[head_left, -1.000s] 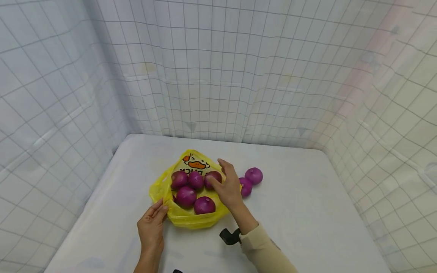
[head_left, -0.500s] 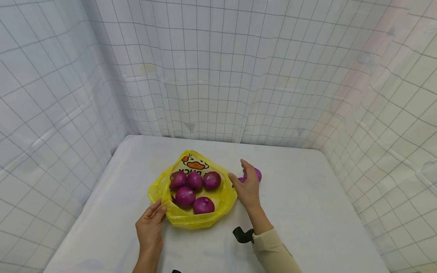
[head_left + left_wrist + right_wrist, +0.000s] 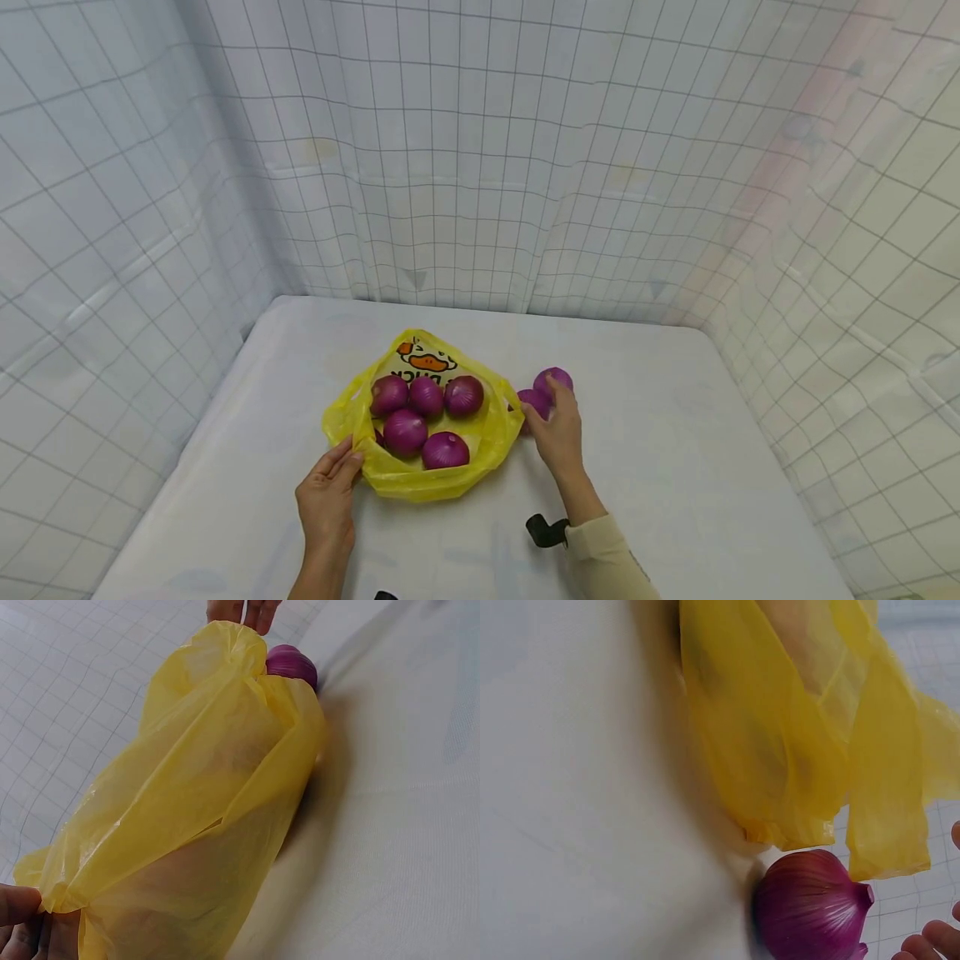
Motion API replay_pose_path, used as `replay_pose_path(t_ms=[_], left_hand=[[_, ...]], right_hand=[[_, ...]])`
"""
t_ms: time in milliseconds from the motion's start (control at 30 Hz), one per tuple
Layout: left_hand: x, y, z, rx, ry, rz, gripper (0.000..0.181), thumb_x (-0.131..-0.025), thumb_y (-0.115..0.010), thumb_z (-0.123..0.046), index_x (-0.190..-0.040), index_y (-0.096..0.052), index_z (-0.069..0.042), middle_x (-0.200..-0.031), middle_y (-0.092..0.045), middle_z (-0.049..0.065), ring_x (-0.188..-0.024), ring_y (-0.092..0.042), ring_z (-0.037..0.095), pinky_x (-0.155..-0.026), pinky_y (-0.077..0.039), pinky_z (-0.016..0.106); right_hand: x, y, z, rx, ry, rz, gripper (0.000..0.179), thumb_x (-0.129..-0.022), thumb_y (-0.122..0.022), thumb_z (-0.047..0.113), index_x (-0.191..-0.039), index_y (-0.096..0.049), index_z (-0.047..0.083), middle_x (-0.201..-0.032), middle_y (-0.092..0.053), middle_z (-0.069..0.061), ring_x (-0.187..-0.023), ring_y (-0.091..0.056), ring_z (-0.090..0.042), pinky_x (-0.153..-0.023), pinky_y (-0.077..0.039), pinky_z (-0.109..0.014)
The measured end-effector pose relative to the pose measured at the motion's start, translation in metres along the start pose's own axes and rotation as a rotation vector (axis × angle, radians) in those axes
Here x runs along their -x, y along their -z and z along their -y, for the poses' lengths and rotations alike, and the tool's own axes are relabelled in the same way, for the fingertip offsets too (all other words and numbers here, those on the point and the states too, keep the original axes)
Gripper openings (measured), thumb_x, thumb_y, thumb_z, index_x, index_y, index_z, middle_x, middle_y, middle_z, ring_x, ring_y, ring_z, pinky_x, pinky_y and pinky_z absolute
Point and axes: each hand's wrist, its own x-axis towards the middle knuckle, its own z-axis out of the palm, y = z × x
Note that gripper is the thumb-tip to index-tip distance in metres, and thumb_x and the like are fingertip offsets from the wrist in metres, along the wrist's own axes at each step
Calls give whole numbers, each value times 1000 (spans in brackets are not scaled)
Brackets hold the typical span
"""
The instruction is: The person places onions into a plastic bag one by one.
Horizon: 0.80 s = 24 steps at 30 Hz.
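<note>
Onion (image 3: 535, 402) beside yellow bag (image 3: 420, 482) sits under right hand (image 3: 561, 429).

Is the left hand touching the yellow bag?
Touching. In the head view the left hand pinches the near edge of the yellow bag between thumb and fingers.

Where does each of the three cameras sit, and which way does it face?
Head: worn high, looking forward and down at the table, yellow bag, both hands and forearms.
Left wrist: low by the left hand, looking along the bag; fingertips of both hands show.
Right wrist: low by the right hand, facing an onion beside the bag; only fingertips show.
All three share the bag.
</note>
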Motion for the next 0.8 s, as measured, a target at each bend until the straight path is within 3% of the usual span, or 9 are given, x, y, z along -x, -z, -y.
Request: replay_pose_path(t_ms=[467, 800], left_hand=[[-1, 1, 1, 29, 0, 4, 39, -82, -70, -4, -119, -61, 4, -80, -71, -18, -78, -67, -4, -67, -55, 12], [-2, 3, 3, 28, -6, 12, 39, -83, -68, -2, -120, -60, 6, -81, -71, -18, -78, -66, -4, -67, -55, 12]], right_hand=[[2, -12, -13, 76, -80, 70, 61, -81, -72, 22, -135, -48, 7, -135, -51, -18, -125, -46, -34, -107, -40, -50], [3, -15, -23, 64, 18, 3, 43, -86, -63, 9, -128, -54, 1, -128, -56, -20, -121, -50, -36, -106, -40, -50]])
